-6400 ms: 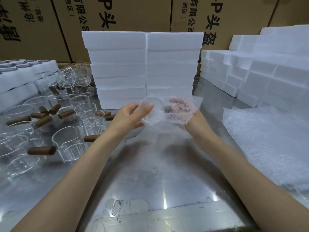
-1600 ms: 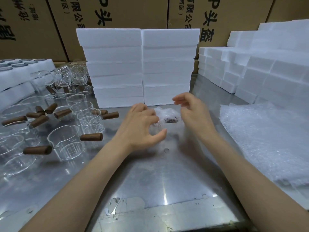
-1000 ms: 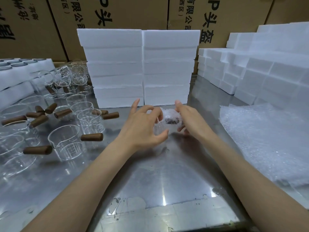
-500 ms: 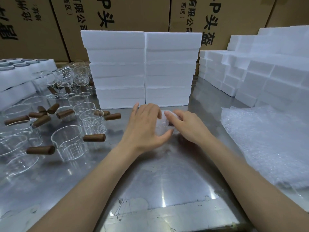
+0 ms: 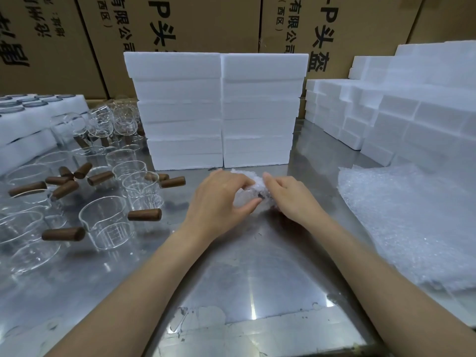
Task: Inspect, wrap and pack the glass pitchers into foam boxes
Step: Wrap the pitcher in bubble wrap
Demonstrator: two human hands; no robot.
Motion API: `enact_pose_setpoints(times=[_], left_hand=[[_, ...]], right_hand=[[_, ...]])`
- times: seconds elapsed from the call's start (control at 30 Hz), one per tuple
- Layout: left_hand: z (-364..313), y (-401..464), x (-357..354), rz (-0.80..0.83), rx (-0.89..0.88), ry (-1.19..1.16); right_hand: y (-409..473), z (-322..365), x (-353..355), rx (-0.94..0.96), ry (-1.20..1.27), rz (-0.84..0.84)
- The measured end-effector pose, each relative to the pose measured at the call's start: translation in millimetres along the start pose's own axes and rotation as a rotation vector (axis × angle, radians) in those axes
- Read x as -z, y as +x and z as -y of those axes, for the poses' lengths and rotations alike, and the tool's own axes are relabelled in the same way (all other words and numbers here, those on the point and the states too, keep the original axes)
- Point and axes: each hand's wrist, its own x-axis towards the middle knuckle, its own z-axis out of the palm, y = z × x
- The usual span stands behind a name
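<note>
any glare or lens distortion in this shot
Head view: bright glare streak on the steel table near the front edge; wide-angle bending bows the stacked white foam boxes and brown cartons; the clear glass pitchers with wooden handles look soft at the left edge.

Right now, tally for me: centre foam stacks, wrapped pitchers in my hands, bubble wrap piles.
Centre foam stacks: 2
Wrapped pitchers: 1
Bubble wrap piles: 1
Total: 4
</note>
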Motion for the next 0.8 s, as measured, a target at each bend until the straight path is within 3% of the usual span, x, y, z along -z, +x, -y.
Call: enact_pose_setpoints(times=[0.1, 0.27, 0.37, 0.43, 0.53, 0.63, 0.7, 0.8], left_hand=[[-2.0, -1.1, 0.3, 0.03, 0.027, -0.088], [-8.0, -4.6, 2.9, 0.152, 0.296, -0.461], [-12.5, -5.9, 2.0, 0.225, 0.321, -0.552], [-14.7, -2.7, 2.2, 0.191, 0.327, -0.609], [-6.1, 15.5, 5.4, 0.068, 0.446, -0.681], [15.3, 54.9, 12.9, -0.091, 0.543, -0.587], [25.2, 88.4, 17.5, -0.15, 0.592, -0.58], [29.2, 128.7, 16.9, -0.15, 0.64, -0.582]], right_hand=[[4.2, -1.9, 1.8, -0.006, -0.018, 0.043], [12.5, -16.4, 21.9, -0.14, -0.001, 0.153], [14.6, -20.9, 34.6, -0.297, -0.027, 0.263], [12.4, -22.1, 40.2, -0.355, -0.102, 0.315], [20.2, -18.5, 50.5, -0.282, -0.098, 0.076], [50.9, 5.8, 73.0, -0.247, 0.303, -0.226], [80.7, 25.5, 88.4, -0.249, 0.575, -0.312], [117.6, 51.5, 100.4, -0.212, 0.728, -0.351]])
